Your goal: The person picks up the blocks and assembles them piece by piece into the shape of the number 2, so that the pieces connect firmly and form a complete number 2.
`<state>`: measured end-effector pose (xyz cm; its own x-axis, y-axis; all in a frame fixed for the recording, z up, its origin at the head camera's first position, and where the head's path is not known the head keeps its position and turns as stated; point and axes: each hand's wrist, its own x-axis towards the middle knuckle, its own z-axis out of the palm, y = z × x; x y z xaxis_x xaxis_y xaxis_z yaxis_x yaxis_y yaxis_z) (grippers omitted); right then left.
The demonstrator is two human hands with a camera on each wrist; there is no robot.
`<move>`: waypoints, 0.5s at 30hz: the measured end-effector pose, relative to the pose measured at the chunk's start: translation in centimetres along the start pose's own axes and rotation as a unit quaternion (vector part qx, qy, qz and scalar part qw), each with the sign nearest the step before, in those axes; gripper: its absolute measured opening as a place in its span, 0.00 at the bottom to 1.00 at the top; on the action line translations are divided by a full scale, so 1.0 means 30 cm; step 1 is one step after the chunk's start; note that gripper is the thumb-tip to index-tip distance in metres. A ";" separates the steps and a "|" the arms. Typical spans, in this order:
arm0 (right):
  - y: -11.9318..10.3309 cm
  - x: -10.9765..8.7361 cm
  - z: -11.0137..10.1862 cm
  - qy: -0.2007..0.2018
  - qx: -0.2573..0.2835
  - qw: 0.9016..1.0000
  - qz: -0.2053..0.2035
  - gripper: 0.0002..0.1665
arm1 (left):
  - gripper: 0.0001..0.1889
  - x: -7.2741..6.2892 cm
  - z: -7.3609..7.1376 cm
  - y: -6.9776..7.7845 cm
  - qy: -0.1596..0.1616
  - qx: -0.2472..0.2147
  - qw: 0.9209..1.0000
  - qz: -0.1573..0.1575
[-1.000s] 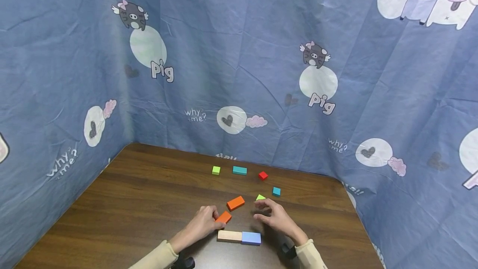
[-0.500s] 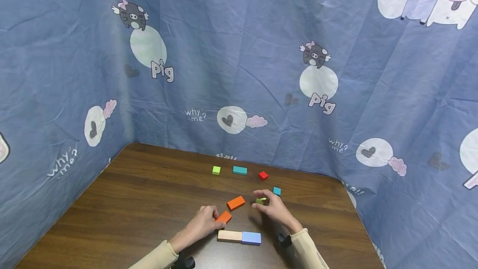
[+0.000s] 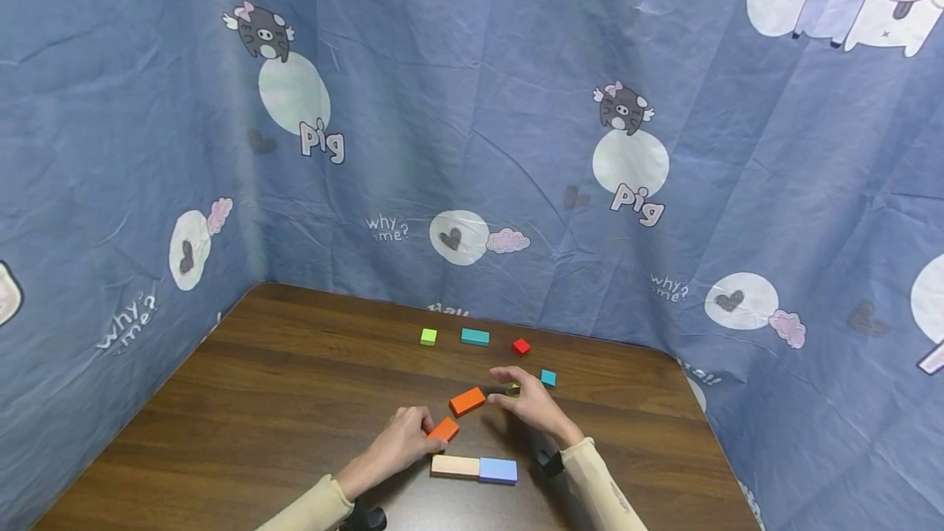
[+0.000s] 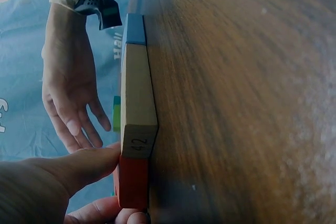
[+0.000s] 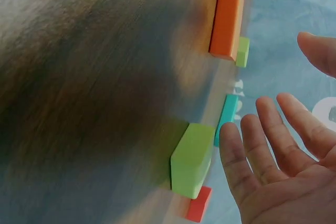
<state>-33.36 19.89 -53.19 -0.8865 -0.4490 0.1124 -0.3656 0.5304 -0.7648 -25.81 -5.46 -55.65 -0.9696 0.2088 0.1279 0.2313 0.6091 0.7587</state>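
My left hand [image 3: 398, 441] pinches an orange block [image 3: 445, 429] between thumb and fingers, on the table; in the left wrist view this block [image 4: 133, 182] looks red. Close in front of it lie a plain wood block [image 3: 455, 467] marked 42 and a blue block [image 3: 498, 471], end to end. My right hand [image 3: 533, 404] hovers with fingers spread and holds nothing. It partly hides a light green block [image 3: 514, 389], which shows whole in the right wrist view as a green block [image 5: 192, 161]. A second orange block [image 3: 467, 401] lies just left of the right fingertips.
Farther back on the brown wooden table [image 3: 295, 375] sit a light green cube [image 3: 428, 338], a teal block [image 3: 475, 338], a red cube [image 3: 521, 347] and a small blue-teal cube [image 3: 548, 378]. A blue printed cloth [image 3: 457, 105] hangs behind the table and along its sides.
My right hand has moved forward and to the left, over the light green block towards the second orange block. The left hand has stayed on its orange block.
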 end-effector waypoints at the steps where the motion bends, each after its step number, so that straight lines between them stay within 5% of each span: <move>1: 0.001 0.004 0.003 -0.001 0.001 1.000 -0.004 0.31 | 0.15 0.001 0.000 -0.001 -0.001 0.001 1.000 0.000; 15: 0.004 0.049 0.036 -0.050 -0.011 0.998 -0.021 0.29 | 0.15 0.002 -0.004 0.000 -0.008 -0.003 1.000 0.000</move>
<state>-34.41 18.51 -53.79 -0.8379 -0.5400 0.0798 -0.4090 0.5243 -0.7469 -25.88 -5.53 -55.56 -0.9682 0.2212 0.1166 0.2300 0.6047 0.7625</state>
